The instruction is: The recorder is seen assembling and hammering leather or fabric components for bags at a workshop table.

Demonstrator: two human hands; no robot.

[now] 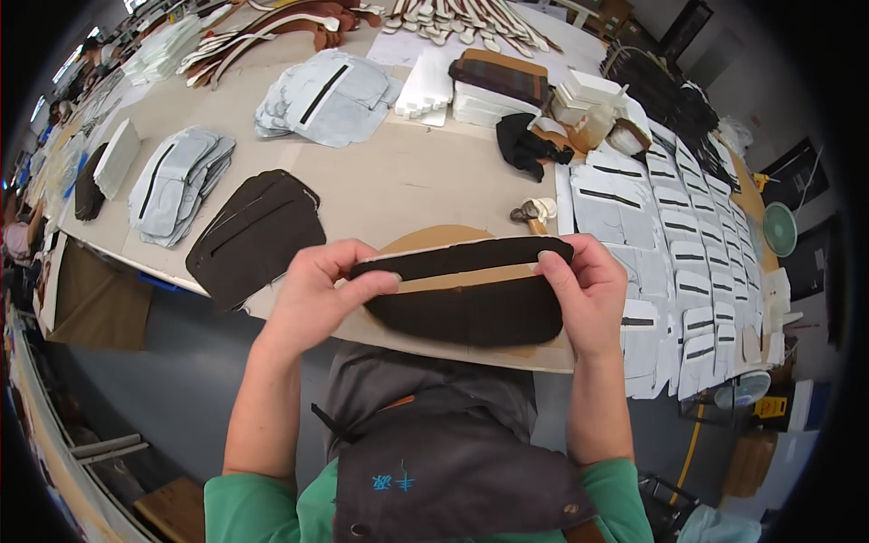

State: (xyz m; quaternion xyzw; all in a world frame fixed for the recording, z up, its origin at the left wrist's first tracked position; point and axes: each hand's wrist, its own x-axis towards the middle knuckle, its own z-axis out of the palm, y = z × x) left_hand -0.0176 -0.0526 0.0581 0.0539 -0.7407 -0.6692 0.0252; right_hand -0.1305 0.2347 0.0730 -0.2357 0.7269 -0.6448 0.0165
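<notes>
My left hand and my right hand pinch the two ends of a long dark brown strip between thumbs and fingers. The strip is stretched level, with a pale edge along its top. Just below it lies a wider dark brown panel with a curved lower edge. A tan band shows between the two, and whether they are joined I cannot tell. Behind the strip a rounded tan board lies at the table's front. Left of my left hand rest dark brown panels with a slot across them.
Stacks of pale grey panels with black slots stand on the table. Rows of similar panels cover the right side. A hammer-like tool lies beyond my right hand. Brown strips lie at the back.
</notes>
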